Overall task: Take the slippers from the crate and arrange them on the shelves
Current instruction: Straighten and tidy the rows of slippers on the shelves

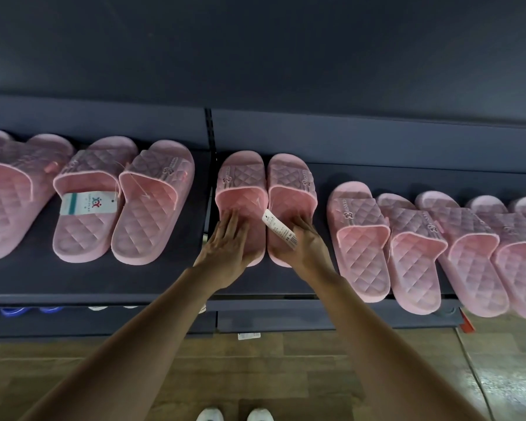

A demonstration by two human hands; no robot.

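Both arms are reaching up from the bottom of the frame to a dark shelf (152,281) that is running across the middle. At the centre, a pair of pink slippers (266,205) is sitting side by side, edges touching, toes pointing toward the back panel. The left hand (225,247) is lying flat on the heel of the left slipper (242,192), fingers spread and extended, so that grip is open and pressing rather than clasping. The right hand (305,244) is resting on the heel of the right slipper (292,189), fingers reaching forward into the footbed; its grip is likewise open, not wrapped around anything. A white tag (281,229) is lying tilted across the inner edge of the right slipper, just beside that hand's fingers.

More pink slippers are lining the shelf: a pair at centre left (122,199), one carrying a white and teal label (87,203), and an overlapping row at the right of the frame (438,247). Wooden floor (377,375) is showing below, with white shoe tips (234,414) at the bottom edge.
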